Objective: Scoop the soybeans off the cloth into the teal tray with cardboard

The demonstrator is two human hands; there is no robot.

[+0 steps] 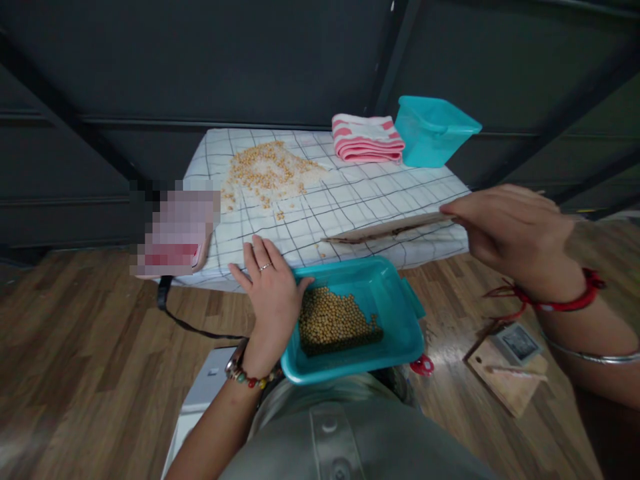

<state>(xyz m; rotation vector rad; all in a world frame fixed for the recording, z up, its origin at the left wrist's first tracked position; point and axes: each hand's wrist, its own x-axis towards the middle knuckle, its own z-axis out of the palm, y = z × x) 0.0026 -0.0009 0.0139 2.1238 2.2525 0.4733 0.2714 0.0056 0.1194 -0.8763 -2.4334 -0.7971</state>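
Dark panelled wall [240,60] behind a desk [415,190] in white checked cloth. Closest in, a rectangular teal plastic tub [397,313] with round tan beans [340,320] sits against the person's front. Left hand [273,287] is spread, thumb over the tub's left rim; right hand [517,233] pinches a thin brown flat strip [383,231] just beyond the tub. Mixed tan-and-whitish grain pile [270,170] is farther, beyond-left of it. Imo the tub looks poorly propped: if the left hand slips, it could tip and spill.

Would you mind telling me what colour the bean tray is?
The bean tray is teal, shown in the head view.
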